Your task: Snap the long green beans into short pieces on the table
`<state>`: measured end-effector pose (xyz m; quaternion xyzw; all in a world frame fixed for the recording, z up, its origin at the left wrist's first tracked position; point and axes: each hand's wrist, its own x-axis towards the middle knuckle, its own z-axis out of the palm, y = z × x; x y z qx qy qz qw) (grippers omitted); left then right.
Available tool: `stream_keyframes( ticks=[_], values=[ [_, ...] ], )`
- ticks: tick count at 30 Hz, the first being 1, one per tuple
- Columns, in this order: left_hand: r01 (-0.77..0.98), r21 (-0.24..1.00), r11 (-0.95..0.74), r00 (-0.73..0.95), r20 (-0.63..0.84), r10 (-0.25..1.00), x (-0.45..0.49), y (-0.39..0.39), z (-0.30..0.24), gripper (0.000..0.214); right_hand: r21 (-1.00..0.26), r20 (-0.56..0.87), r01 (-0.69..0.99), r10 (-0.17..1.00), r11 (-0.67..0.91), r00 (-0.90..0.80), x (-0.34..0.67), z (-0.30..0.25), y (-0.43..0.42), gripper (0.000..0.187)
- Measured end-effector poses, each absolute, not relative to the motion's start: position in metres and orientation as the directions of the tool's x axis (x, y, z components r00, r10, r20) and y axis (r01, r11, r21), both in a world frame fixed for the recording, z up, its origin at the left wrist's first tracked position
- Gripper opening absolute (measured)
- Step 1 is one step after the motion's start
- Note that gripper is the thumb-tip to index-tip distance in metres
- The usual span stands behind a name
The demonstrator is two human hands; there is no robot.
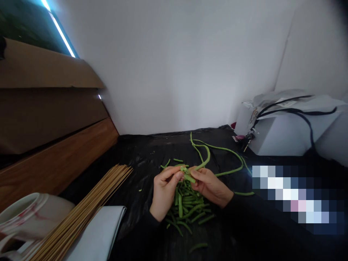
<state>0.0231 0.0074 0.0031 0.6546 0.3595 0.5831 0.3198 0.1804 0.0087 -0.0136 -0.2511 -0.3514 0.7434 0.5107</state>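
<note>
Between both hands (pixel 187 175), a long bean (pixel 202 163) is pinched.

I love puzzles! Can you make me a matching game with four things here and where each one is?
Things:
1. long green bean pod
2. heap of short cut green bean pieces
3. bundle of thin bamboo skewers
4. black cables

Places:
A. draped over the white box at the right
B. pinched between left hand and right hand
C. on the black plastic sheet, below the hands
D. at the left, partly over white paper

Pairs: 1-B, 2-C, 3-D, 4-A
</note>
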Motion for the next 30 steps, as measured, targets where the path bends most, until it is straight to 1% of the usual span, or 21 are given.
stream_keyframes(
  ticks=[3,9,11,14,16,18,20,22,23,25,28,30],
  values=[
    [0.048,0.864,-0.501,0.062,0.498,0.865,0.024,0.009,0.003,0.015,-0.78,-0.019,-0.577,0.93,-0.243,-0.366,0.18,-0.014,0.008,0.026],
    [0.043,0.884,-0.465,0.076,0.462,0.884,0.023,0.009,0.005,0.017,-0.774,-0.006,-0.597,0.947,-0.208,-0.322,0.186,-0.008,0.008,0.023],
    [0.048,0.899,-0.435,0.069,0.431,0.9,0.023,0.009,0.003,0.02,-0.759,-0.006,-0.62,0.955,-0.198,-0.298,0.187,-0.009,0.009,0.022],
    [0.016,0.931,-0.365,0.027,0.365,0.931,0.021,0.012,0.0,0.025,-0.732,-0.046,-0.654,0.972,-0.191,-0.232,0.19,-0.011,0.012,0.022],
    [-0.07,0.944,-0.322,-0.014,0.322,0.947,0.019,0.015,-0.001,0.027,-0.723,-0.073,-0.664,0.977,-0.191,-0.202,0.193,-0.013,0.015,0.022],
    [-0.215,0.932,-0.291,-0.059,0.285,0.957,0.015,0.019,0.002,0.026,-0.709,-0.091,-0.678,0.979,-0.193,-0.183,0.197,-0.013,0.018,0.022],
    [-0.379,0.889,-0.256,-0.088,0.24,0.967,0.012,0.021,0.007,0.024,-0.686,-0.107,-0.701,0.98,-0.195,-0.168,0.2,-0.012,0.02,0.021],
    [-0.483,0.852,-0.199,-0.064,0.193,0.979,0.01,0.021,0.011,0.021,-0.669,-0.115,-0.715,0.979,-0.202,-0.17,0.201,-0.011,0.02,0.021],
    [-0.502,0.848,-0.171,-0.036,0.176,0.984,0.009,0.021,0.013,0.021,-0.665,-0.113,-0.717,0.977,-0.208,-0.179,0.202,-0.01,0.02,0.02],
    [-0.464,0.878,-0.118,0.04,0.154,0.987,0.01,0.019,0.013,0.02,-0.668,-0.101,-0.71,0.973,-0.223,-0.21,0.202,-0.009,0.018,0.019],
    [-0.279,0.956,-0.087,0.154,0.134,0.979,0.013,0.015,0.009,0.021,-0.676,-0.079,-0.698,0.965,-0.237,-0.251,0.201,-0.008,0.016,0.018],
    [-0.147,0.983,-0.112,0.213,0.142,0.967,0.015,0.014,0.006,0.025,-0.679,-0.063,-0.694,0.961,-0.239,-0.27,0.201,-0.007,0.015,0.018]
  ],
)
